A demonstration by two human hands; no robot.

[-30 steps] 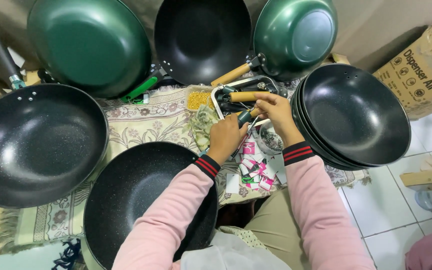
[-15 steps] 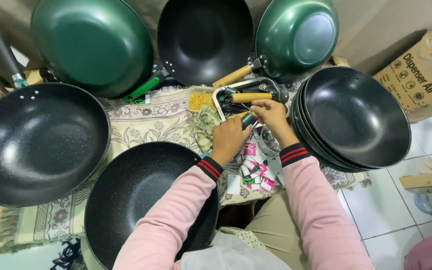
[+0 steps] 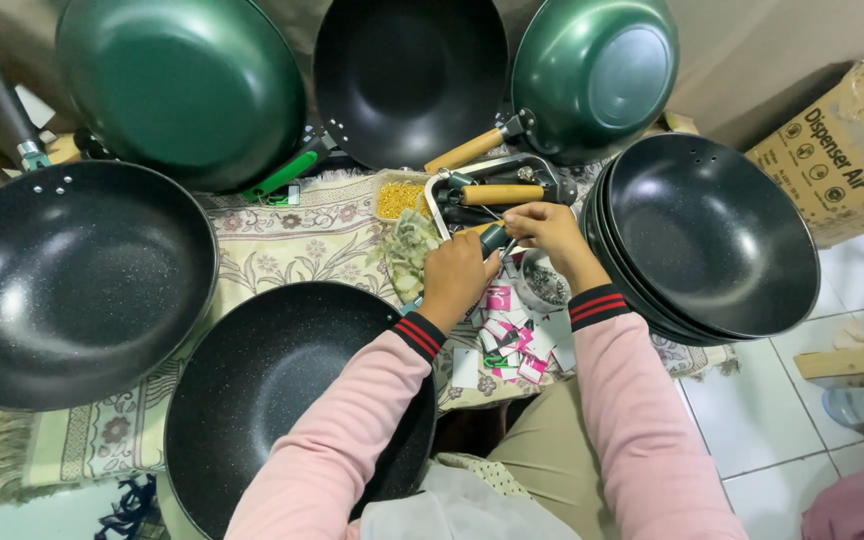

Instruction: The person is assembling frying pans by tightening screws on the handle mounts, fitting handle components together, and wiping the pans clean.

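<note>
My left hand [image 3: 455, 276] grips a small dark green pan handle [image 3: 493, 237] above the patterned cloth [image 3: 282, 245]. My right hand [image 3: 549, 234] pinches something small at the top end of that handle; what it is I cannot tell. Just beyond my hands a wooden handle [image 3: 502, 194] lies in a metal tray [image 3: 438, 203]. A black speckled wok [image 3: 272, 390] rests against my left forearm. Pink and white paper tags [image 3: 512, 345] lie under my wrists.
A stack of black woks [image 3: 712, 235] stands at the right. Another black wok [image 3: 62, 280] sits at the left. Green woks [image 3: 177, 85] [image 3: 597, 75] and a black one [image 3: 407, 75] lean at the back. A cardboard box [image 3: 842, 150] stands at the far right, a yellow screw container [image 3: 399, 199] near the tray.
Both hands have stayed together over the handle, with only slight shifts of the fingers. The woks have not moved.
</note>
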